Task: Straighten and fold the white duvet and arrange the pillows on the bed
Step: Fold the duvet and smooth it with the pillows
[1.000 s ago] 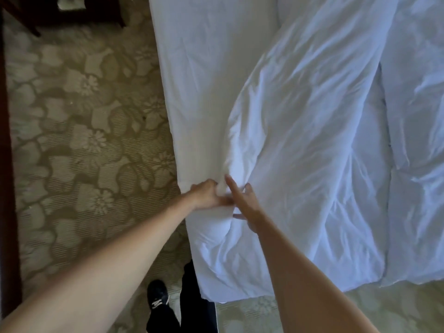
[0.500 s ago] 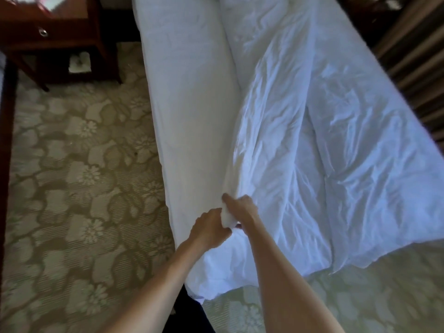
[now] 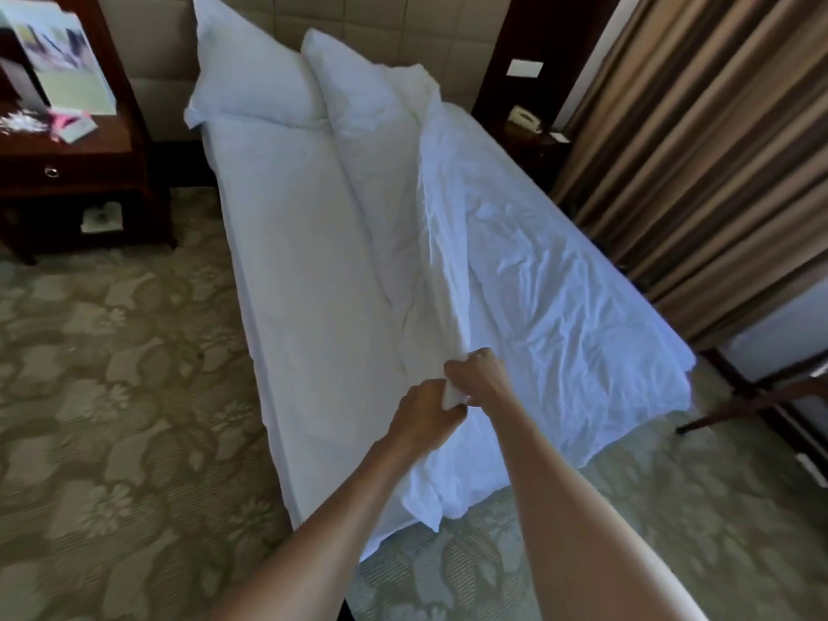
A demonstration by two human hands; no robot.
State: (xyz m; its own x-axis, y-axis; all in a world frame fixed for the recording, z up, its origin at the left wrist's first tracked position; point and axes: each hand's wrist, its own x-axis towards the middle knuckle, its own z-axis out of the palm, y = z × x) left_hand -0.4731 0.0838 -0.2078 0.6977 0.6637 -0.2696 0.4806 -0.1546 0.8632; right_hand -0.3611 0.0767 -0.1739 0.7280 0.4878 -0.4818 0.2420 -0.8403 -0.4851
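Hands have risen together from the foot corner: left hand [image 3: 425, 407] and right hand [image 3: 477, 369] both pinch one gathered edge of the duvet [image 3: 537, 284], which lies bunched along the bed's [image 3: 291, 271] right half. Straightening is barely begun. Pillows [image 3: 255, 78] lean at the headboard. No legible writing.

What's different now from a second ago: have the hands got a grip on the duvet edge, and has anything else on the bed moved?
Yes. The right hand, flat with fingers straight a second ago, now grips the white duvet at its folded edge beside the left hand, which kept its hold. The view has tipped up, bringing the two pillows into sight. The duvet stays bunched along the bed's right side.
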